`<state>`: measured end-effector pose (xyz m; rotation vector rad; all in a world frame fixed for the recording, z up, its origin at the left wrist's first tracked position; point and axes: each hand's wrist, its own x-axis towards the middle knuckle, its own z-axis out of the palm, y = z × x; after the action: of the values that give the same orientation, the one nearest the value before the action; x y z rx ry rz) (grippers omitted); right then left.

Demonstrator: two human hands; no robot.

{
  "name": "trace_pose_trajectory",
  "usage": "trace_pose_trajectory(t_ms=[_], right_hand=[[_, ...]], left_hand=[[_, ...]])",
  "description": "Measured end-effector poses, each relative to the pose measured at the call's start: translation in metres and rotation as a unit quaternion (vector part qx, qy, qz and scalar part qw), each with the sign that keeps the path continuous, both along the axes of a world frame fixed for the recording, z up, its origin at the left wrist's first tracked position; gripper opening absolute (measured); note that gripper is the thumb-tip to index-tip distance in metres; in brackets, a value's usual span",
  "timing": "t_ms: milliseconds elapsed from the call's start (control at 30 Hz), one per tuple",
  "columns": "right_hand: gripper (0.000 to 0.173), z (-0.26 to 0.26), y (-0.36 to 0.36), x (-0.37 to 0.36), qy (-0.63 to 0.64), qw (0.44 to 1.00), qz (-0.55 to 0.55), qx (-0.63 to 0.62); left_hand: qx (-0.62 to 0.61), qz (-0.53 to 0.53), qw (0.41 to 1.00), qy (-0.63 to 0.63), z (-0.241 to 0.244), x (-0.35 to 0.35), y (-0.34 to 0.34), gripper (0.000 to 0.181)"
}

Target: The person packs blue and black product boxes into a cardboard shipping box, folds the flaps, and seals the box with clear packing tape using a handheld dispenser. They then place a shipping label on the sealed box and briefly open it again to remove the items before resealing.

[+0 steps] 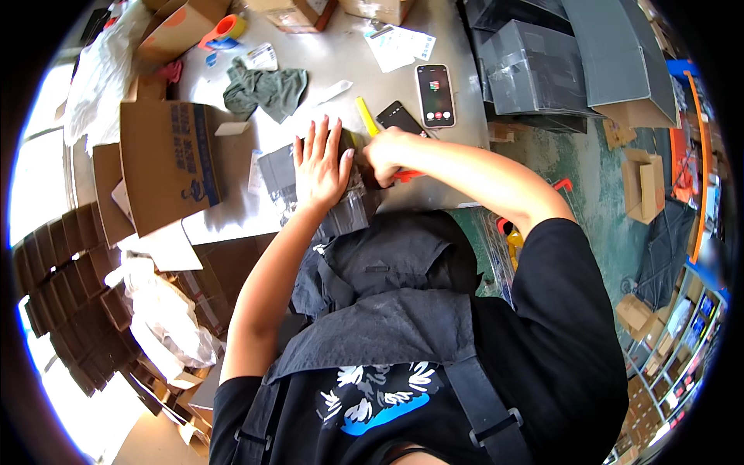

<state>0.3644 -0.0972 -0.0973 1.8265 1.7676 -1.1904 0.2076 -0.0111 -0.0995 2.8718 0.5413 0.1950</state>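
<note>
My left hand [318,174] lies flat on top of a dark grey box [349,215] wrapped in shiny clear tape, its fingers spread. The box sits at the near edge of a metal table [349,52]. My right hand [385,156] is curled against the box's right side. A red part [407,174] shows just beyond its fingers; whether the hand grips it is hidden. Beyond that hand lie a yellow tool handle [366,116], perhaps of a utility knife, and a black flat device [401,118]. A phone [436,96] with a lit screen rests farther right.
An open cardboard carton [168,163] stands at the left. A green cloth [264,87], paper slips [398,46] and a tape roll [229,28] lie farther back. Grey boxes [532,70] are stacked at the right. A wire cart [494,250] stands below the table's right edge.
</note>
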Motion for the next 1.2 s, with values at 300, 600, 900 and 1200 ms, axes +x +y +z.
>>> trace_pose_trajectory(t_ms=[300, 600, 900, 1200], right_hand=[[0.061, 0.072, -0.115, 0.005, 0.105, 0.939, -0.176, 0.277], [0.071, 0.095, -0.136, -0.076, 0.190, 0.859, -0.097, 0.466], [0.070, 0.094, -0.126, -0.086, 0.170, 0.867, -0.047, 0.466], [0.066, 0.108, -0.164, 0.020, 0.028, 0.949, -0.047, 0.311]], left_hand=[[-0.598, 0.195, 0.684, -0.369, 0.030, -0.099, -0.006, 0.033], [-0.881, 0.217, 0.405, -0.117, 0.062, -0.123, -0.056, 0.043], [-0.848, 0.241, 0.434, -0.184, 0.045, -0.148, -0.055, 0.011], [-0.604, 0.386, 0.642, -0.272, 0.049, -0.248, 0.089, 0.016]])
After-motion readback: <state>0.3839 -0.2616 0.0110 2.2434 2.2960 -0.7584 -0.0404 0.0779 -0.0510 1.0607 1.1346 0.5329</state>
